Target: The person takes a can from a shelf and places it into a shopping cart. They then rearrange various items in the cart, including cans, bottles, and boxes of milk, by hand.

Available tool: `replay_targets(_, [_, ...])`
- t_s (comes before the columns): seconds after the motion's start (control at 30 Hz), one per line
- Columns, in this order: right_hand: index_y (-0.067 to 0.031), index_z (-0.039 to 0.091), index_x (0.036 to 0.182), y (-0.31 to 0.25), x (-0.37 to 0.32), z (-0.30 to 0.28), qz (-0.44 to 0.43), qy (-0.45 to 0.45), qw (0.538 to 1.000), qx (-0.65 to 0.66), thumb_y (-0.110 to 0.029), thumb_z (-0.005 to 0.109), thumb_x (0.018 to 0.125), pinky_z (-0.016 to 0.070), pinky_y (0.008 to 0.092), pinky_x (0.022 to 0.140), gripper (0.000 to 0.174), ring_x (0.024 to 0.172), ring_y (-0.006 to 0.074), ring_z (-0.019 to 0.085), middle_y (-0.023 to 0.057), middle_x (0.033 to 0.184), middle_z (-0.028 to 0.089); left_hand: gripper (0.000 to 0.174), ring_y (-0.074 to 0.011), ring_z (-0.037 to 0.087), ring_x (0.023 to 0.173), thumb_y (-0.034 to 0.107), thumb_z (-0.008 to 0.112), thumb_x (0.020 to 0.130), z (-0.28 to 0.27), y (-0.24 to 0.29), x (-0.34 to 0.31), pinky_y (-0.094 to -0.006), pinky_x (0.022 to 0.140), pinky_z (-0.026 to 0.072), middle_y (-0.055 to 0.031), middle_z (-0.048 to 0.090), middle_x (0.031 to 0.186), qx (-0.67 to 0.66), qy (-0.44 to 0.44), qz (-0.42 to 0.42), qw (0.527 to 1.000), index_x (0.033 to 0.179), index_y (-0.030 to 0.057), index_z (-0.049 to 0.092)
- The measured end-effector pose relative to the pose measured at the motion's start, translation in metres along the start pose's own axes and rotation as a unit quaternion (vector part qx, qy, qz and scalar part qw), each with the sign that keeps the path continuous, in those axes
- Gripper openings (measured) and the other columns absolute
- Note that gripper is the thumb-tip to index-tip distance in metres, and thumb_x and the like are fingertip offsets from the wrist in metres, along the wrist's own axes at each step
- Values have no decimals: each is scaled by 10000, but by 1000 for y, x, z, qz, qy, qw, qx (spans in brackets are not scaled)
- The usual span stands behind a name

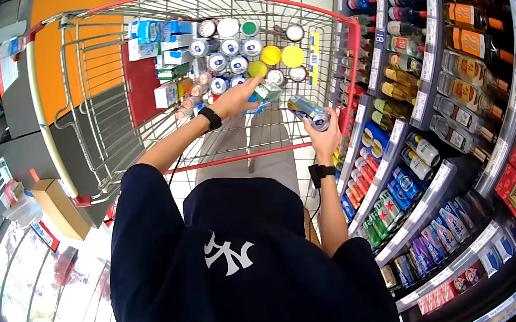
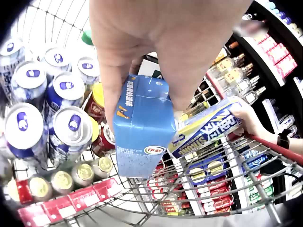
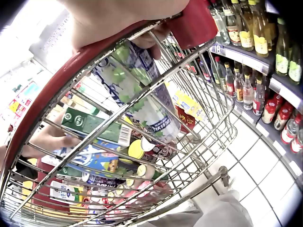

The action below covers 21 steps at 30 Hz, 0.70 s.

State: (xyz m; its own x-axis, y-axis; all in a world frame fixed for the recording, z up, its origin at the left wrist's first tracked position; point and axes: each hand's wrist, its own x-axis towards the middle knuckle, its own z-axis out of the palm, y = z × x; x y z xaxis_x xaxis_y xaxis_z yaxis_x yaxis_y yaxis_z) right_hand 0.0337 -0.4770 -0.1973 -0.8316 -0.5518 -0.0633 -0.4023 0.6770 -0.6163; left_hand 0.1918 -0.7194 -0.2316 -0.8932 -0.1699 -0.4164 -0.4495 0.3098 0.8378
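Observation:
My left hand reaches over the cart and grips a small blue drink carton from above, its fingers and thumb on opposite sides. A green carton shows close beside the blue one in the right wrist view. My right hand, near the cart's red rim, holds a tall drink can by one end, tilted. That can is white and blue with green grapes printed on it, and cart wires cross in front of it in the right wrist view.
The wire shopping cart holds upright cans, yellow-lidded jars, small bottles and stacked cartons. Shelves of bottles and cans line the right side. An open-topped wire bin stands at lower left.

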Motion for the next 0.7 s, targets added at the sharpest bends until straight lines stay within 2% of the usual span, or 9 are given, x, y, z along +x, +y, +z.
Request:
replay_targets(0.07, [-89,584,1093,-4,0,0,29,-20,999,-15,-383,827,619,511,413,716,608,818,334,658,131,935,669,519,-408,597,893,143,638,807,-17,12,-20,-464,750,472,-222,553,1106,5,27,0,1000,1241,62,366])
replay_targets(0.1, [-91,586,1093,-6,1,-1,33,-21,999,-17,-384,827,620,511,412,716,606,821,334,659,132,934,670,500,-377,583,987,121,654,808,-23,14,-29,-416,797,463,-206,570,1103,5,57,-12,998,1230,79,388])
replay_targets(0.2, [-103,585,1099,-8,0,-2,41,-33,998,-23,-410,812,643,509,411,723,595,812,333,662,148,916,676,521,-347,590,965,110,659,803,-40,11,-55,-400,790,454,-193,571,1066,-15,135,-12,991,1247,87,388])
replay_targets(0.23, [-106,584,1100,-9,0,-2,49,-42,998,-28,-416,809,649,508,412,726,592,810,333,662,153,915,677,526,-348,584,979,111,667,804,-64,47,-68,-400,799,451,-202,571,1064,-25,107,-117,987,1250,89,389])
replay_targets(0.3, [-112,582,1101,-9,0,-1,55,-50,997,-25,-419,807,656,506,413,735,585,816,333,662,160,915,677,528,-334,593,960,125,680,808,-65,21,-80,-386,808,456,-200,586,1034,2,176,-115,978,1249,86,392])
replay_targets(0.33, [-112,582,1102,-11,1,-2,59,-50,996,-35,-418,806,658,505,412,739,583,824,332,661,160,916,676,534,-324,603,940,145,693,810,-68,16,-87,-372,820,459,-191,600,1014,15,235,-70,969,1246,81,391])
replay_targets(0.37, [-113,582,1102,-12,1,-2,63,-50,996,-46,-418,805,661,504,412,743,581,832,332,660,160,917,676,534,-377,606,928,153,698,795,-73,9,-92,-414,795,473,-232,597,1016,-14,253,-95,963,1235,96,400])
replay_targets(0.57, [-105,569,1108,-14,0,-1,58,-59,995,-64,-384,797,689,500,384,762,553,846,307,660,144,901,674,507,-300,661,905,122,698,811,-112,-15,-128,-383,744,508,-189,644,966,-55,351,-135,925,1216,84,395])
replay_targets(0.7, [-100,572,1105,-15,-1,-2,73,-72,992,-68,-386,789,700,496,383,774,541,856,306,658,145,937,672,507,-357,646,948,149,706,809,-134,-31,-138,-403,780,510,-210,639,1013,-12,381,-138,914,1209,85,400])
